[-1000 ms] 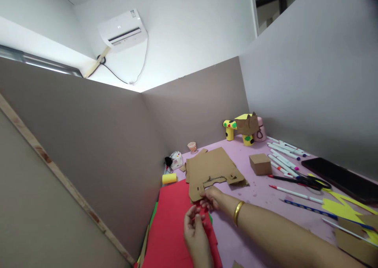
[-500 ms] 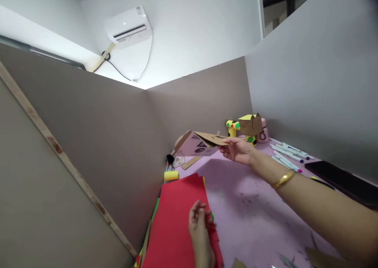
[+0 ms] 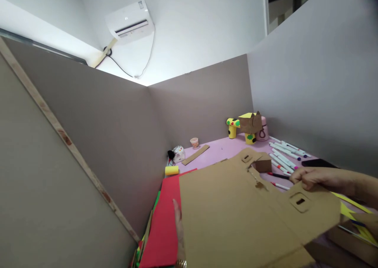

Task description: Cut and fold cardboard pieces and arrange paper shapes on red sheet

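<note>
A large brown cardboard sheet spreads across the front of the desk, with a curved notch and slotted tabs along its far right side. My right hand pinches it at the edge beside the notch. Along the sheet's left edge stands my left hand, over red paper; the one digit that shows is stretched out, and the rest is hidden behind the cardboard. Under and beyond the notch sits a small cardboard box, partly covered.
Several markers and a dark phone lie along the right wall. Farther back stand a yellow spotted cardboard animal, a pink bottle and a paper cup. Nearby are a cardboard strip and a yellow roll.
My right hand has lifted the cardboard from the back of the desk, turned it over and brought it to the near right. The sheet now covers part of the red paper and my left hand.
</note>
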{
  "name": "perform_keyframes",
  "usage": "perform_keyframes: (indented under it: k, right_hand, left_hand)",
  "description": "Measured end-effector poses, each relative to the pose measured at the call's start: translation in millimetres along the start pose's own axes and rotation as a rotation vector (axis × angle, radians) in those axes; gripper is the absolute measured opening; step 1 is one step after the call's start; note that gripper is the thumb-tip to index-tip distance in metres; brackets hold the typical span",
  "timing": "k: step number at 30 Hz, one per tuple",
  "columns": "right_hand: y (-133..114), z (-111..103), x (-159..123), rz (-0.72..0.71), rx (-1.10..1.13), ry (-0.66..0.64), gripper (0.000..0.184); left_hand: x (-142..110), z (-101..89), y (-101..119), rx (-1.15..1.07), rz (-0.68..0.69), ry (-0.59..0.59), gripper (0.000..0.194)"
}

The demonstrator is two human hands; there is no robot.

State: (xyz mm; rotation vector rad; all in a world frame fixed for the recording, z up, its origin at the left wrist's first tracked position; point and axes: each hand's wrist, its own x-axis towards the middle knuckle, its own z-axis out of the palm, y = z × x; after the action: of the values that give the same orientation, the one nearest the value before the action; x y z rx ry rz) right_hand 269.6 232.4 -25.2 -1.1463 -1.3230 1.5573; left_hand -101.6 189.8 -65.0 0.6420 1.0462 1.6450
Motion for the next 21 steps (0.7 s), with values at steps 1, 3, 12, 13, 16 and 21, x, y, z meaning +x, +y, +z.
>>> perform_keyframes:
  k: [1, 3, 12, 13, 16, 21]
  right_hand:
    - [-3, -5, 2, 0.084, 0.056, -0.056, 0.013]
    - [-13, -13, 8, 0.110, 0.105, -0.003, 0.013]
    - [-6, -3, 35, -0.139, 0.208, 0.458, 0.011]
    - [1, 14, 32, -0.112, 0.199, 0.421, 0.018]
    - [21, 76, 22, 0.048, 0.207, 0.168, 0.037]
    - [44, 137, 31, -0.015, 0.233, -0.059, 0.036]
  left_hand:
    - [-2, 0.7, 2, -0.044, -0.117, -0.019, 0.020]
    - [-5, 3.3, 4, -0.154, -0.320, -0.060, 0.011]
    - [0, 14.8, 1, -0.374, -0.224, 0.012, 0.032]
    - [1, 15.8, 0, -0.391, -0.221, 0.017, 0.033]
    - [2, 18.5, -1, -0.429, -0.231, 0.022, 0.034]
    - [1, 19.3, 1, -0.475, -0.262, 0.018, 0.030]
